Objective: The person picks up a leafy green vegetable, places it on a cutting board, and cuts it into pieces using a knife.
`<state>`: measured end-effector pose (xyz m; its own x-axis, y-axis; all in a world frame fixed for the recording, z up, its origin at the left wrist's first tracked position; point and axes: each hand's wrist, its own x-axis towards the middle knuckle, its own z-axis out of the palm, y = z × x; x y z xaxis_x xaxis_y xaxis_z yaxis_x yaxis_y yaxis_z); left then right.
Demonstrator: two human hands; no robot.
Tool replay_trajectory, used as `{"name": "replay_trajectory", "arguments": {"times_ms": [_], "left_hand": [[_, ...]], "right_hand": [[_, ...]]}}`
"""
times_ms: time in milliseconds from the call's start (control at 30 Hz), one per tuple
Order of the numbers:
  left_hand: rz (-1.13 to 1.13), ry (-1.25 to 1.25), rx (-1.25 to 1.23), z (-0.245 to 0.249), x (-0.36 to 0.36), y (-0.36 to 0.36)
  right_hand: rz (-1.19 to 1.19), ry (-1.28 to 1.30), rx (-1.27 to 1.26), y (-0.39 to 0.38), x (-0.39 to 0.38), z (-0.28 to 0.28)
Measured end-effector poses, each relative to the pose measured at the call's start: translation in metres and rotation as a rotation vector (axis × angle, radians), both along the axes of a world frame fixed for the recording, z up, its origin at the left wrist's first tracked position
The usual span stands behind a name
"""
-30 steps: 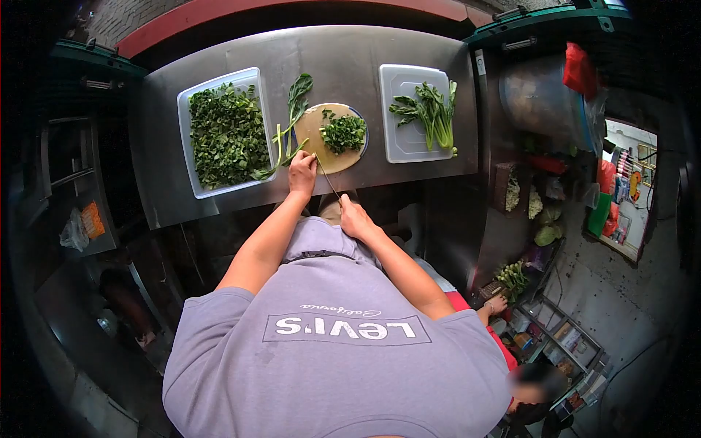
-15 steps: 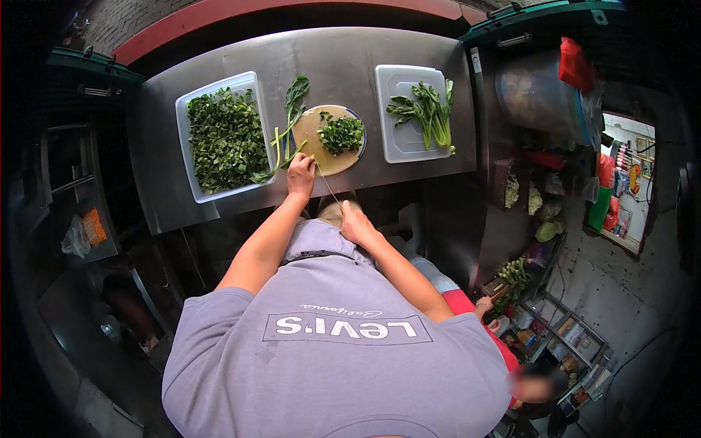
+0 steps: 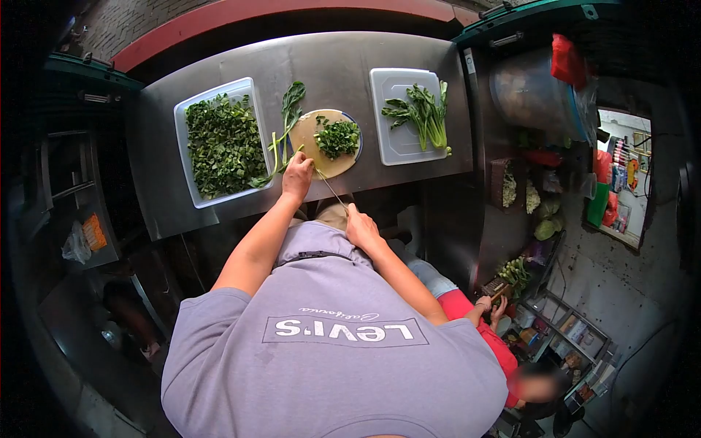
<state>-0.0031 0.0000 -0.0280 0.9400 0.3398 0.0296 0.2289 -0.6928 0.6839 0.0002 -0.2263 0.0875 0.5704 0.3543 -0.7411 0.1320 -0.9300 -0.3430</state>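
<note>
My left hand point(image 3: 298, 177) is closed on green stalks at the lower left edge of a round cutting board point(image 3: 332, 166). My right hand point(image 3: 361, 227) grips the handle of a knife point(image 3: 330, 187), its thin blade reaching toward the board beside my left fingers. Chopped greens point(image 3: 338, 139) lie heaped on the board. Left of it, leafy stalks point(image 3: 290, 107) rest on the steel counter. A white tub point(image 3: 179, 139) farther left is full of cut leaves point(image 3: 223, 146). On the right, a bunch of greens point(image 3: 431, 120) lies on a white lid point(image 3: 383, 150).
The steel counter point(image 3: 328, 58) spans the front. At the lower right, another person in red point(image 3: 500, 350) has both hands near a brown box point(image 3: 496, 289) by more greens. Vegetables in baskets point(image 3: 504, 182) and a large clear container point(image 3: 529, 95) stand at the right.
The view has shifted slightly. Both my hands keep nearly the same pose at the board. The other person's second hand has come into view by the brown box.
</note>
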Motion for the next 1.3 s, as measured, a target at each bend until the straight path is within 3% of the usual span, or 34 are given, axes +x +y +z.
{"name": "replay_trajectory", "arguments": {"times_ms": [267,1300], "left_hand": [[0.023,0.059,0.003,-0.005,0.000,0.002],[0.084,0.102,-0.084,-0.001,0.016,0.002]], "right_hand": [[-0.099,-0.136,0.101,-0.008,0.007,-0.016],[-0.106,-0.120,0.128,0.015,-0.016,-0.034]]}}
